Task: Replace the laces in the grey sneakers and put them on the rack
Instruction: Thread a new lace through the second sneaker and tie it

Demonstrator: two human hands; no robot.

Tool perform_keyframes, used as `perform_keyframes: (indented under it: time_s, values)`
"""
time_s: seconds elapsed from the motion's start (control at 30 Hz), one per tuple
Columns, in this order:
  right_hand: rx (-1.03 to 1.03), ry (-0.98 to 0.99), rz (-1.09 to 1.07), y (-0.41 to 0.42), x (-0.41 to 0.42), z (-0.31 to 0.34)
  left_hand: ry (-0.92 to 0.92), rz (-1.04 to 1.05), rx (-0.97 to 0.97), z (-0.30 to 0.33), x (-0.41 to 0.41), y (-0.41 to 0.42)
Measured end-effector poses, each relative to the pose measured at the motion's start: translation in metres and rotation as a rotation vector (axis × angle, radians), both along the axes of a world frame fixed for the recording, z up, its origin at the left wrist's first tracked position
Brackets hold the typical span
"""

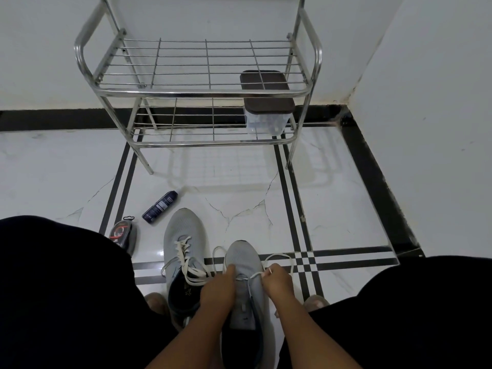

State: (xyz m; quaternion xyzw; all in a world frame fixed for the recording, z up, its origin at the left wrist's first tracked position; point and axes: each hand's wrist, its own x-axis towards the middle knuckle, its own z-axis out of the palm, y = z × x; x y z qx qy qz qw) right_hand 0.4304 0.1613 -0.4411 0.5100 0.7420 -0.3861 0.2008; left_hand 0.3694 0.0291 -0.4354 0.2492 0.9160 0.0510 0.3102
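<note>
We have the right grey mesh sneaker (243, 265) toe-forward between our hands, left hand (219, 286) gripping its tongue, right hand (277, 279) pinching the white flat lace (255, 274), steel wire rack (202, 90) straight ahead.

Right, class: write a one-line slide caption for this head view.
Both hands, left and right, thread a white lace into the right grey sneaker before a steel rack.

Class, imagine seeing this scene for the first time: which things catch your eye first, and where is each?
Two hands work at the near grey sneaker, bottom centre: the right hand pinches a white lace, the left hand holds the shoe. A laced sneaker lies beside it. Behind stands a steel rack.
</note>
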Motion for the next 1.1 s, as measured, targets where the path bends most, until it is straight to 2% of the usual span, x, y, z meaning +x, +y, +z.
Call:
perform_keyframes:
  time_s: [0.13, 0.2, 0.3, 0.37, 0.53, 0.67, 0.8, 0.9, 1.1]
  values:
    - [-0.043, 0.004, -0.012, -0.003, 0.001, 0.006, 0.037, -0.084, -0.075, -0.002, -0.006, 0.002]
    - [-0.062, -0.051, -0.014, -0.005, 0.001, 0.010, 0.014, -0.041, -0.067, -0.004, -0.008, 0.001]
    - [-0.140, -0.130, 0.127, -0.013, 0.002, 0.012, -0.013, 0.042, -0.035, -0.006, -0.008, 0.001]
    - [-0.132, -0.131, 0.192, -0.015, 0.003, 0.014, -0.028, 0.101, 0.002, -0.006, -0.009, 0.002]
    - [-0.108, -0.098, 0.194, -0.016, 0.005, 0.014, -0.065, 0.210, 0.068, -0.005, -0.007, 0.002]
    - [-0.101, -0.121, 0.205, -0.015, 0.003, 0.016, -0.098, 0.251, 0.064, -0.005, -0.010, 0.003]
    - [-0.117, -0.134, 0.216, -0.015, 0.001, 0.016, -0.131, 0.236, -0.032, -0.001, -0.013, 0.003]
    - [-0.149, -0.077, 0.160, -0.009, -0.011, 0.029, -0.131, 0.162, -0.120, 0.010, -0.022, 0.006]
    - [-0.052, 0.150, 0.138, 0.022, -0.058, 0.097, -0.012, 0.099, -0.115, 0.062, -0.062, 0.026]
